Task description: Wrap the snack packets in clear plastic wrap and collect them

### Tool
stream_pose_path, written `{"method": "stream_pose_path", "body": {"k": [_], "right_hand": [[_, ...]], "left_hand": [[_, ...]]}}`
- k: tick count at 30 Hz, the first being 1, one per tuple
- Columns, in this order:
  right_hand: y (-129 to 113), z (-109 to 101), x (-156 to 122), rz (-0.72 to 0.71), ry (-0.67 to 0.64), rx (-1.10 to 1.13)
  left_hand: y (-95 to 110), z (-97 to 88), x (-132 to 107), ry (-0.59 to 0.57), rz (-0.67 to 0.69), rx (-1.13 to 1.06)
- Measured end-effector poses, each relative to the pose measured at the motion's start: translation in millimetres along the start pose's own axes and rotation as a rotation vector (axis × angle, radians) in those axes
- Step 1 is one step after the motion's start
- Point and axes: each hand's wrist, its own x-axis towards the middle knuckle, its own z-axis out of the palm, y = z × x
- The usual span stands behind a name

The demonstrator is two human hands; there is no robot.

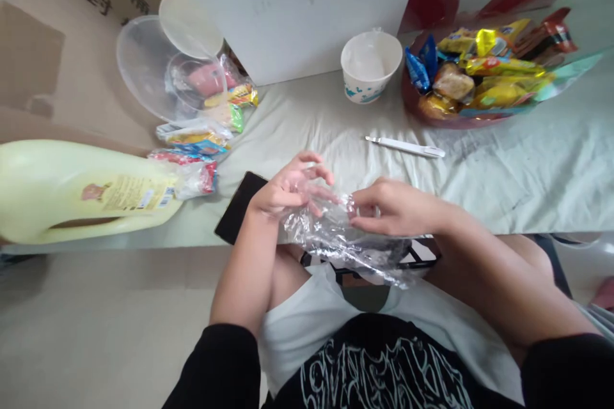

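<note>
The right hand (393,208) was closed in a pinch, thumb and fingers gripping a bunched edge of clear plastic film (330,233). The left hand (302,185) was open, its fingers spread and loosely bent, with the film lying against them; whether they were inside it could not be told. The crumpled film stretched between the two hands and hung down past the front edge of the tabletop (307,118), over the person's lap.

A dark, flat, phone-like slab (240,208) lay just beside the left wrist, partly covered by the forearm. Beyond the right hand, a slim white pen-like tool (405,146) lay on the pale green cloth, its metal tip pointing left. Behind it a patterned paper bowl (367,80) stood upright in front of a white box (297,13), and to its right a reddish bowl (410,101) was heaped with wrapped snacks (503,67). On the far left a pale yellow jug (71,185) rested on its side, near more packets (196,144) and a clear plastic tub (141,70).
</note>
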Motion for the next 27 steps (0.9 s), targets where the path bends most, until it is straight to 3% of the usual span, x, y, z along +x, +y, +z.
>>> {"method": "stream_pose_path", "body": {"k": [3, 5, 7, 10, 14, 18, 21, 27], "right_hand": [[15, 1, 2, 0.055, 0.061, 0.283], [30, 4, 5, 0.16, 0.255, 0.457], [45, 7, 8, 0.271, 0.545, 0.558], [58, 10, 11, 0.428, 0.838, 0.594], [61, 11, 10, 0.465, 0.823, 0.565], [65, 14, 7, 0.437, 0.808, 0.499], [75, 19, 6, 0.348, 0.891, 0.463], [81, 25, 6, 0.081, 0.907, 0.378]], "left_hand": [[3, -2.7, 12, 0.247, 0.126, 0.008], [3, 0.0, 26, 0.453, 0.231, -0.023], [-1, 6.6, 39, 0.532, 0.249, -0.071], [-13, 21.5, 53, 0.374, 0.159, -0.135], [-25, 39.7, 56, 0.192, 0.092, -0.088], [-27, 41.9, 53, 0.246, 0.112, -0.003], [-29, 34.3, 53, 0.293, 0.168, 0.012], [-34, 25.9, 61, 0.183, 0.238, 0.087]]}}
